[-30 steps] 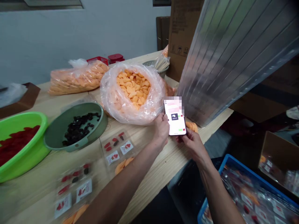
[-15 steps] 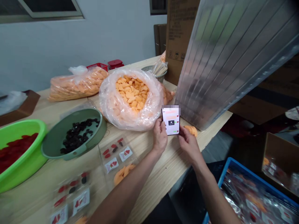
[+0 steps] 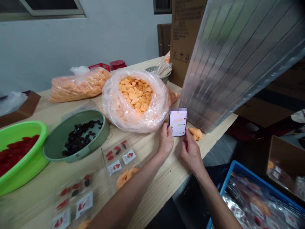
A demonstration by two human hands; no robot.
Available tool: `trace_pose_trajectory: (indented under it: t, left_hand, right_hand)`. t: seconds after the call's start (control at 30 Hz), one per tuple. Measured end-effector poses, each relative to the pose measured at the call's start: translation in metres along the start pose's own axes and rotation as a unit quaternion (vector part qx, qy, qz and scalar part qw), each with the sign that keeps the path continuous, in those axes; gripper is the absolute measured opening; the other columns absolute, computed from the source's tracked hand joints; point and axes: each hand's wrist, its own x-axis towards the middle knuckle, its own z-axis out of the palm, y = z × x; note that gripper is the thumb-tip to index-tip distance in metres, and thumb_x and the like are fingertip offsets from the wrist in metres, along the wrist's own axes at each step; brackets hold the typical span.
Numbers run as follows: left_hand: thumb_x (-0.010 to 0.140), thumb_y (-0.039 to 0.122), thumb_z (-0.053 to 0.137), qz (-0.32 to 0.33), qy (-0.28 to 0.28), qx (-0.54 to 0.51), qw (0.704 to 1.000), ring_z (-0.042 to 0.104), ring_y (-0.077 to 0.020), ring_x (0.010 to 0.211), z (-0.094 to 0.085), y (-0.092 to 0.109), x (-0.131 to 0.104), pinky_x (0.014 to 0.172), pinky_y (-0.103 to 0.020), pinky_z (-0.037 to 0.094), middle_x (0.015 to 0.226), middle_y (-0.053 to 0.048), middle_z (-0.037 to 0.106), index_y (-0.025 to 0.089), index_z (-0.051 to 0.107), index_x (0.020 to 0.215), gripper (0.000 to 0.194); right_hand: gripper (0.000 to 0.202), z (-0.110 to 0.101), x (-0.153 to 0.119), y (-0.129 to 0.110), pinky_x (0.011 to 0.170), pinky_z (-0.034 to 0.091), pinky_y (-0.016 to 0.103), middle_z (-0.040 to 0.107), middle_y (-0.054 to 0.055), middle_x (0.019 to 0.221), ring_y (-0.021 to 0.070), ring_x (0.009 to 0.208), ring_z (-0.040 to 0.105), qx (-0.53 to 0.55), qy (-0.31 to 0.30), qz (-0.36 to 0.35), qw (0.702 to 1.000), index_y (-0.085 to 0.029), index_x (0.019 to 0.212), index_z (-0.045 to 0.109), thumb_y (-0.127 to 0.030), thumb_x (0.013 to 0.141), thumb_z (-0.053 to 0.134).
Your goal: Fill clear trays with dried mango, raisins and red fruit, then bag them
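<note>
A phone (image 3: 178, 124) with a lit screen is held upright above the table's right part. My left hand (image 3: 166, 140) grips its left edge with the fingers closed. On the phone's right edge, my right hand (image 3: 191, 149) is closed, its fingertips at the lower corner. Just right of that hand lies a small pile of orange pieces (image 3: 195, 134). Behind the phone stands an open clear bag (image 3: 109, 103) full of orange pieces. Clear packs (image 3: 120, 156) with red and black pieces and printed labels lie left of my left forearm.
A green basin (image 3: 38, 133) holds red pieces; a dark green basin (image 3: 83, 155) holds black ones. Another orange-filled bag (image 3: 78, 86) lies behind. A ribbed translucent sheet (image 3: 221, 63) leans by a carton (image 3: 182, 41). A blue crate (image 3: 234, 165) with packs sits low right.
The phone has moved slightly right and is tilted a little differently. A dark box on its screen is gone. My right hand's fingers have shifted at the phone's edge.
</note>
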Motion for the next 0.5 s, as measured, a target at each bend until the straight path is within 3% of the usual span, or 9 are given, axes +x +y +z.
trace_pose_trajectory:
  t: [0.2,0.4,0.5]
  left_hand:
    - [0.098,0.028,0.046,-0.028,-0.016,0.006,0.999,0.067,-0.0203,0.098,-0.003,0.011,-0.003,0.088,-0.035,0.056,0.11,-0.009,0.068,0.018,0.055,0.11,0.018]
    - [0.084,0.018,0.065,-0.046,-0.041,-0.016,0.998,0.064,-0.024,0.117,-0.005,0.005,-0.006,0.108,-0.042,0.05,0.121,-0.009,0.07,0.02,0.06,0.119,0.035]
    - [0.082,0.016,0.066,-0.041,-0.046,-0.002,0.998,0.065,-0.0261,0.118,-0.001,0.015,-0.011,0.109,-0.045,0.05,0.123,-0.011,0.07,0.019,0.06,0.124,0.042]
  right_hand:
    - [0.065,0.001,-0.004,-0.002,0.113,0.044,0.053,0.047,0.024,0.151,0.0315,0.141,0.046,-0.043,0.009,-0.02,0.999,-0.007,0.154,0.037,-0.018,0.09,0.041]
    - [0.067,0.007,-0.007,-0.011,0.111,0.044,0.055,0.045,0.026,0.148,0.0321,0.14,0.044,-0.06,0.037,-0.023,0.997,-0.006,0.156,0.029,-0.017,0.091,0.039]
    - [0.068,0.009,-0.001,-0.015,0.113,0.041,0.056,0.044,0.023,0.147,0.0319,0.14,0.041,-0.059,0.031,-0.03,0.997,-0.01,0.156,0.028,-0.016,0.09,0.04]
